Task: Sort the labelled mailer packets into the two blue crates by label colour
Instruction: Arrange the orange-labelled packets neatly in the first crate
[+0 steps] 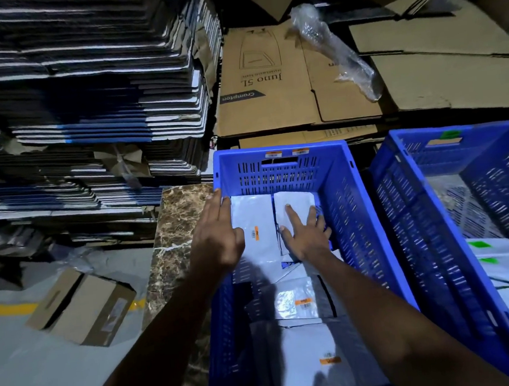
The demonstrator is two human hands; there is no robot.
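Note:
Two blue crates stand side by side. The left crate [281,165] has orange stickers on its far rim and holds several white mailer packets with orange labels. My left hand [217,236] lies with straight fingers along the left edge of one orange-labelled packet [254,220] at the crate's far end. My right hand [304,233] presses flat with spread fingers on a second white packet [294,201] beside it. More orange-labelled packets [296,303] lie nearer me. The right crate [433,208] carries a green sticker and holds white packets with green labels [498,251].
A tall stack of flattened cartons [85,100] rises at the left. Flat brown cardboard [292,78] and a roll of clear plastic wrap [333,50] lie behind the crates. A small cardboard box [81,306] sits on the grey floor at the lower left, beside a marble slab [173,230].

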